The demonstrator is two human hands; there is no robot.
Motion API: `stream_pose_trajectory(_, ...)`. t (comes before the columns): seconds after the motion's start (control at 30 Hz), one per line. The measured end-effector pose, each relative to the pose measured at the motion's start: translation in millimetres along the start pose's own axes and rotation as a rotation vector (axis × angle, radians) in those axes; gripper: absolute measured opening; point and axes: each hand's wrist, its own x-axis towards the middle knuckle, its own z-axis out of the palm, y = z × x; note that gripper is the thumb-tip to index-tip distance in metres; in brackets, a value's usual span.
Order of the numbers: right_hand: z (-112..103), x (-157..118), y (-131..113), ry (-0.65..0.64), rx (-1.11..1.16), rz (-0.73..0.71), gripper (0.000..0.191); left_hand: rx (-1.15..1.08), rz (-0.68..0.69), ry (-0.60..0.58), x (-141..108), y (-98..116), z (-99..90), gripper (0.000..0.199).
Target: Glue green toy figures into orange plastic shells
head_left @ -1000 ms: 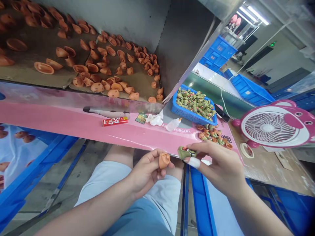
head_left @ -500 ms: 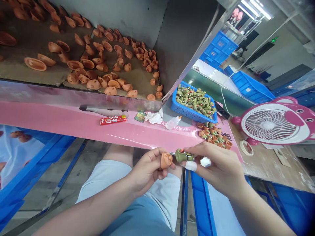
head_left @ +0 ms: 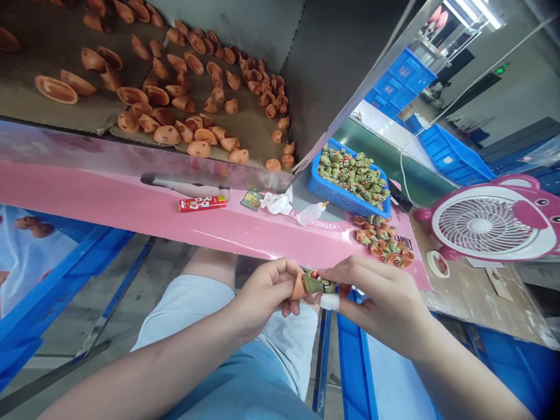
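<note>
Between thumb and fingers, my left hand pinches a small orange cup-shaped piece. My right hand, with white tape on a fingertip, grips a small olive-green figure piece that has red and black details. The two pieces meet end to end above my lap, the green one against the orange one. Whether the green end sits inside the orange piece I cannot tell. A blue basket of similar green pieces stands beyond my right hand. Near it lie several joined orange-and-green pieces.
Many orange pieces lie on cardboard inside a metal-walled box. On the pink mat are a red packet, crumpled tissue and a small squeeze bottle. A pink fan and a tape roll stand at right.
The green piece has moved left, from a small gap away to touching the orange piece. The orange piece has turned its open side toward it. The camera view has shifted slightly.
</note>
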Motion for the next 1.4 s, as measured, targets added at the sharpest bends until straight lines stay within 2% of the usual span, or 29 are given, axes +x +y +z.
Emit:
stream_pose_trajectory(0.83, 6.2, -0.8, 0.3, -0.101, -0.07, 0.011, 0.02, 0.153, 0.024, 0.064, 4.8, 0.6, -2.5, 0.006)
stream_pose_trajectory(1.4, 9.5, 1.0, 4.3, -0.067, -0.032, 0.018, 0.017, 0.115, 0.024, 0.068, 8.8, 4.4, -0.7, 0.006)
